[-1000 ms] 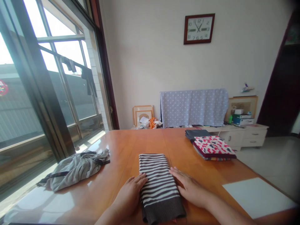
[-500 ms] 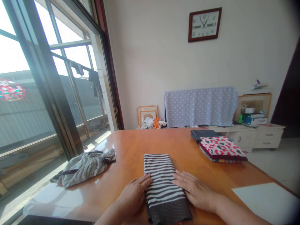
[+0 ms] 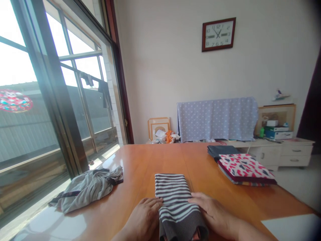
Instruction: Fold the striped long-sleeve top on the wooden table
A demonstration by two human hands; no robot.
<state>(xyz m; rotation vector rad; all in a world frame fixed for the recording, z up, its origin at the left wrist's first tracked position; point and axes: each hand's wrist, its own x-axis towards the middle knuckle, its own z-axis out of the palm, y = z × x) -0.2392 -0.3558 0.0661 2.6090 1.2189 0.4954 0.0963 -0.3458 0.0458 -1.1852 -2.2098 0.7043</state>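
Orange wood desk (image 3: 150, 157) under 1 wall clock (image 3: 218, 34). Count on desk: 1 striped knit top (image 3: 173, 201), 1 crumpled grey garment (image 3: 86, 190), 1 dark folded cloth (image 3: 220, 150), 1 pink-patterned folded stack (image 3: 244, 169), 1 white sheet (image 3: 288, 227). Top sits front-centre of desk, folded into long rectangle, dark/pale stripes, ribbed dark hem toward person. 2 hands, both open: L hand (image 3: 144, 221) & R hand (image 3: 213, 212) lie flat on its sides, well apart, no grip.
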